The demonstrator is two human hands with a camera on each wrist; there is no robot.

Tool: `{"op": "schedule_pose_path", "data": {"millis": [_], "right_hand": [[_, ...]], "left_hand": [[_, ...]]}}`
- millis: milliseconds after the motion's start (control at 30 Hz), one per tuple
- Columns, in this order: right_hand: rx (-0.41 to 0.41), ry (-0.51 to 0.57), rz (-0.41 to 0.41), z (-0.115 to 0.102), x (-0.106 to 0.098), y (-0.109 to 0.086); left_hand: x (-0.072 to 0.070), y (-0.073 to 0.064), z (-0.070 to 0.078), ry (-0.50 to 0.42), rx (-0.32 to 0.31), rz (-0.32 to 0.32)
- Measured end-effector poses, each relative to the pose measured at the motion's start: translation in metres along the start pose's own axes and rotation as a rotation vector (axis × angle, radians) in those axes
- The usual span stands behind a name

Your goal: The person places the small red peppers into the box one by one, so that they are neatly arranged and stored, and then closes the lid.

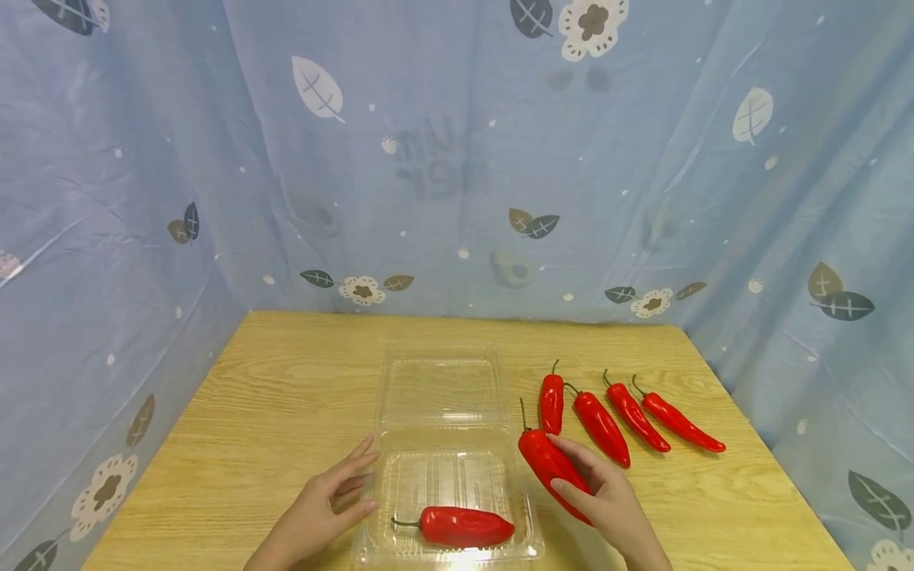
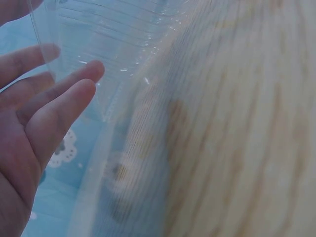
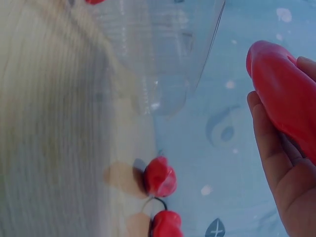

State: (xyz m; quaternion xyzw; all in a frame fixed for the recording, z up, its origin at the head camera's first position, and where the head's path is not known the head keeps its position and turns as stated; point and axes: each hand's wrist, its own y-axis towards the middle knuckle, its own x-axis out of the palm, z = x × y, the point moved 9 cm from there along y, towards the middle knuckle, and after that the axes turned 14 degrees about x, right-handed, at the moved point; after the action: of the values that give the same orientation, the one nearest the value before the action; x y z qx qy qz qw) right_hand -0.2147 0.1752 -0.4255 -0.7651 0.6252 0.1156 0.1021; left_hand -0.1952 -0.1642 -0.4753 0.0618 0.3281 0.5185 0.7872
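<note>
In the head view my right hand (image 1: 607, 496) grips a red chili pepper (image 1: 546, 460), held beside the right rim of a clear plastic clamshell box (image 1: 457, 468). The right wrist view shows that pepper (image 3: 284, 89) between the thumb and fingers of the hand (image 3: 291, 182). Another red pepper (image 1: 466, 526) lies crosswise in the box's near half, its stem to the left. My left hand (image 1: 321, 503) is at the box's left rim, fingers spread and nearly straight. In the left wrist view its fingertips meet the clear wall (image 2: 113, 34).
Several red peppers (image 1: 603, 428) lie on the wooden table (image 1: 286, 396) to the right of the box. The box's lid half (image 1: 443, 388) lies folded back, away from me. A blue patterned curtain (image 1: 457, 159) surrounds the table's far edge and sides.
</note>
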Motion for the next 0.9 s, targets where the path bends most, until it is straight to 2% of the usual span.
{"op": "schedule_pose_path", "data": {"millis": [133,367,500,600,733,900], "right_hand": [[-0.020,0.002,-0.028,-0.006,0.006,0.001],[-0.123,-0.014,-0.081,-0.022,0.017,0.002],[-0.120,-0.020,-0.099,-0.024,0.022,0.004],[-0.114,-0.021,-0.120,-0.024,0.027,0.006],[-0.136,-0.012,-0.159,-0.025,0.036,0.010],[-0.158,0.018,-0.224,-0.026,0.048,0.014]], "left_hand": [[0.001,0.000,0.000,0.000,0.003,-0.006],[0.001,0.000,0.001,0.000,-0.013,-0.003],[0.000,0.000,0.000,0.001,-0.017,-0.001],[0.000,0.000,0.001,0.008,0.002,0.000],[0.000,0.001,0.003,0.022,0.036,0.000],[0.001,0.002,0.004,0.026,0.046,0.005]]}}
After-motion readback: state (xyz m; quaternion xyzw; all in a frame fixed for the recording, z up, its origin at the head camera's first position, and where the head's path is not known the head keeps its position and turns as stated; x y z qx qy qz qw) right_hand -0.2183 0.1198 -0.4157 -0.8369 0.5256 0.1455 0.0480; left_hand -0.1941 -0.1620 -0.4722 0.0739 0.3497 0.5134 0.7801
